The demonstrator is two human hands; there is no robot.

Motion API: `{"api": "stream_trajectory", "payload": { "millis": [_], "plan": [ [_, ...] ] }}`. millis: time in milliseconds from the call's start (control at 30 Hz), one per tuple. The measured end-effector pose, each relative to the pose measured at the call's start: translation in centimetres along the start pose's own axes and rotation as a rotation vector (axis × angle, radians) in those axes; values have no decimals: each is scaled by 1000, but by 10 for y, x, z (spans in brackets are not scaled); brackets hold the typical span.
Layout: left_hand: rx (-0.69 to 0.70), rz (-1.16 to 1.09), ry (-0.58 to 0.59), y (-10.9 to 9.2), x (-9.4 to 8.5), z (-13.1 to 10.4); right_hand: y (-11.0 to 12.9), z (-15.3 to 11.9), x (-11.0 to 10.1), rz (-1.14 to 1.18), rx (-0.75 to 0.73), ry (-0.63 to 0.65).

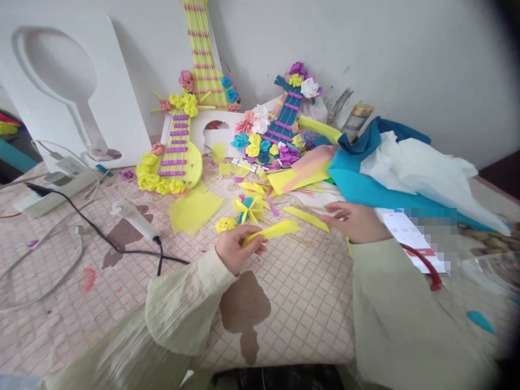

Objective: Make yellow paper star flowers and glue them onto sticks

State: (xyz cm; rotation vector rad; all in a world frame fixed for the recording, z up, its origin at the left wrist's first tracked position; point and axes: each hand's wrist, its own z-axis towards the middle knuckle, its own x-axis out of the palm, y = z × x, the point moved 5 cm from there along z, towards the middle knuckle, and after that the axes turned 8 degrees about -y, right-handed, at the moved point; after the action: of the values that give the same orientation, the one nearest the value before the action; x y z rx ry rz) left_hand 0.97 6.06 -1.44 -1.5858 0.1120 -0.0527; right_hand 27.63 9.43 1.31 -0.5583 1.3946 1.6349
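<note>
My left hand (pixel 239 246) is closed, pinching a yellow crepe paper strip (pixel 282 230) that points to the right above the table. My right hand (pixel 357 221) hovers to the right with thumb and fingers apart. Just left of its fingertips is another yellow strip (pixel 306 218); whether the thumb touches it I cannot tell. Beyond my left hand are a yellow paper rosette (pixel 226 224) and a yellow and blue folded paper flower (pixel 247 209). A flat yellow sheet (pixel 195 208) spreads out farther left.
A white glue gun (pixel 136 221) with a black cable lies at left, near a power strip (pixel 54 187). Paper-flowered toy instruments, one yellow (pixel 179 149) and one blue (pixel 284 119), lean at the back. Blue cloth-like sheet (pixel 357 181) and phone (pixel 416 241) occupy the right.
</note>
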Motion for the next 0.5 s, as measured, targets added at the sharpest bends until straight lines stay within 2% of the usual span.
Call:
{"api": "stream_trajectory", "payload": {
  "millis": [100, 167, 333, 500],
  "plan": [
    [-16, -22, -15, 0, 0, 0, 2, -4, 23, -103, -76, 81],
    [-21, -36, -24, -1, -1, 1, 6, -5, 30, -166, -141, 88],
    [-15, -36, -16, -2, 0, 0, 13, -4, 30, -150, -248, 3],
    [0, -18, -8, -3, -1, 0, 10, -3, 37, -171, -295, 27]
  ]
}}
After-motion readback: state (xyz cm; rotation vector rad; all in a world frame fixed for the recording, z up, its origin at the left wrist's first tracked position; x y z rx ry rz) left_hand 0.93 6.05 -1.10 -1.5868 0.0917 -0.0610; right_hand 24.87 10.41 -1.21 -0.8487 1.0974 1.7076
